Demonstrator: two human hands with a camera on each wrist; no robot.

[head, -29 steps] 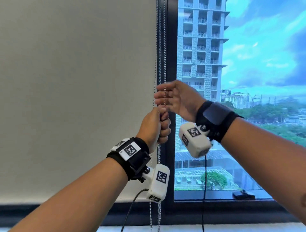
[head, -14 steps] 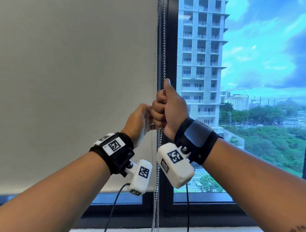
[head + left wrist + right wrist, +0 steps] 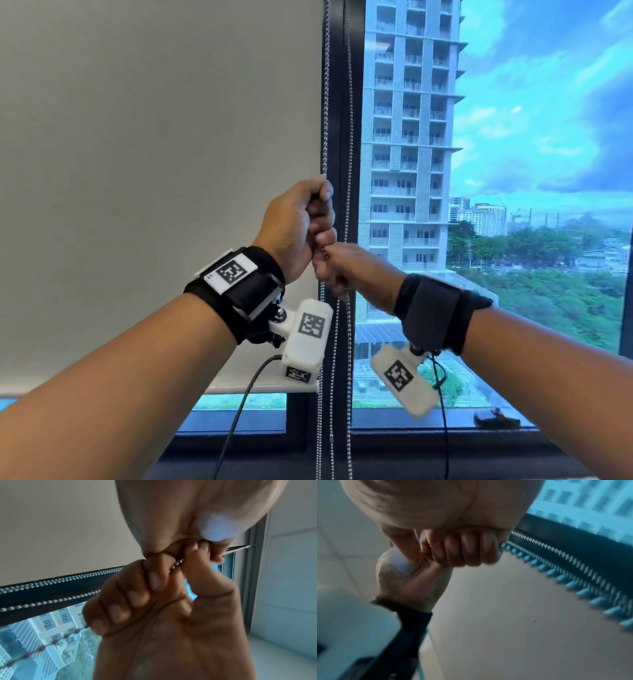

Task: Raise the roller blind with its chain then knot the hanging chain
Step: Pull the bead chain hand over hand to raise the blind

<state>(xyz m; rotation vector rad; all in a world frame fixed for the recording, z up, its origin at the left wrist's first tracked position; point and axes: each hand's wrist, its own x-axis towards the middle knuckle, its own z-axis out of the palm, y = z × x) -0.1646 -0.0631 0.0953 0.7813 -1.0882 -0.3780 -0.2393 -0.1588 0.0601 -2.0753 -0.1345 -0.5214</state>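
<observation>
The grey roller blind (image 3: 154, 171) covers the left pane; its bottom bar (image 3: 260, 389) hangs a little above the sill. Its bead chain (image 3: 325, 102) runs down the dark window post in two strands. My left hand (image 3: 320, 219) grips the left strand with fingers curled round it (image 3: 137, 595). Directly below, touching it, my right hand (image 3: 334, 270) grips the same strand in a fist (image 3: 462, 551). A short stretch of beads (image 3: 176, 563) shows between the two hands. The other strand (image 3: 349, 137) hangs free to the right.
The dark window post (image 3: 339, 51) stands behind the chain, with the bare right pane (image 3: 513, 137) beside it. A small dark object (image 3: 496, 419) lies on the sill at the right. Camera cables (image 3: 239, 411) hang from both wrists.
My right hand has pulled down the chain from above. My left hand has let go, risen past it and taken hold higher up. The blind's bottom bar sits slightly higher.
</observation>
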